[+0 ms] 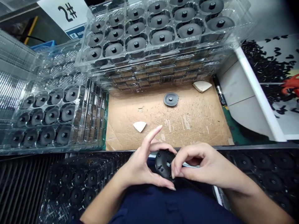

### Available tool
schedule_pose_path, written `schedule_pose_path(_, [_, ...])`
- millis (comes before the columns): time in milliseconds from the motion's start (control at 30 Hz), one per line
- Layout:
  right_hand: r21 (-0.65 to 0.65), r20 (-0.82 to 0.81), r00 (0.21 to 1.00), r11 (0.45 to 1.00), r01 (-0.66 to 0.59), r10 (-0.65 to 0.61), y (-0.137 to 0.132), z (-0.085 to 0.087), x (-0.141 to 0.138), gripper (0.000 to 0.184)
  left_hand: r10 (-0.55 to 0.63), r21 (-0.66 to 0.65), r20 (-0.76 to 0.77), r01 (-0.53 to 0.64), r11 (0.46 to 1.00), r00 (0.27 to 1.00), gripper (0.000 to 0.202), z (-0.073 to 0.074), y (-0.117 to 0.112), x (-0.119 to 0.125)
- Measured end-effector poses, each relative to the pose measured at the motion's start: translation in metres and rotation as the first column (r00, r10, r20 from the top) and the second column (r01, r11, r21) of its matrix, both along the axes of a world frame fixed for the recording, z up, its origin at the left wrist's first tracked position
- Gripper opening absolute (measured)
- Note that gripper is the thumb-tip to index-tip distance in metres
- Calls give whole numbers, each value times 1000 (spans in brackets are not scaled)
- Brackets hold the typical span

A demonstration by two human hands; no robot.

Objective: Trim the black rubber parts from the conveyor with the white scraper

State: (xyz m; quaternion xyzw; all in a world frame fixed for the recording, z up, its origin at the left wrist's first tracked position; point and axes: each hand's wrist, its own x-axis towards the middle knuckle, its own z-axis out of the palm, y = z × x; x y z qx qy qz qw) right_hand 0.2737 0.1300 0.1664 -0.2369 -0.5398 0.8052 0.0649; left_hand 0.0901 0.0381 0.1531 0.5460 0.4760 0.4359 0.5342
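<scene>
Between my two hands, low in the head view, I hold a round black rubber-like disc (164,163) with small holes in its face. My left hand (140,165) grips its left edge between thumb and fingers, and my right hand (198,163) pinches its right edge with the fingertips. On the cardboard sheet (163,118) beyond my hands lie a single dark grey disc with a centre stud (171,99) and two white triangular pads (139,126) (202,86). Neither hand touches these.
Stacked clear plastic trays (158,31) of grey studded discs stand ahead and to the left. Darker filled trays (74,183) lie beside my lap on both sides. A white-rimmed bin (263,68) of small black parts sits at right, and a "2#" sign (64,14) stands at the back.
</scene>
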Motion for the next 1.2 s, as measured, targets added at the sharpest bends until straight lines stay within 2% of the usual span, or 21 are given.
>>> schedule_pose_path(67, [-24,25,998,998,54,-54,-3,-2,0,1,16,39,-21,-15,999,1000,114,-2,0,-1])
schedule_pose_path(167, [-10,51,995,996,91,-90,-6,-1,0,2,37,130,-41,-31,991,998,116,-4,0,-2])
schedule_pose_path(267, [66,46,993,992,104,-107,-6,2,-1,1,61,208,-62,-47,977,996,117,-6,0,-4])
schedule_pose_path(433, [244,91,986,963,115,-141,-8,9,-5,2,88,260,-120,-55,964,989,114,-3,-2,-8])
schedule_pose_path(633, [393,128,977,913,106,-168,-13,16,-11,11,145,377,-384,12,926,912,106,4,-5,-16])
schedule_pose_path(733, [440,116,982,894,86,-151,-14,15,-11,14,170,408,-403,10,913,899,105,4,-6,-17])
schedule_pose_path(800, [416,106,984,905,87,-144,-14,13,-11,13,181,411,-357,-20,911,916,106,3,-7,-16])
schedule_pose_path(967, [245,56,989,962,123,-140,-12,7,-12,2,172,369,-217,-82,926,961,110,3,-9,-12])
schedule_pose_path(1200, [90,-47,994,990,105,-101,-11,7,-18,7,151,279,-112,-115,953,982,112,4,-10,-11])
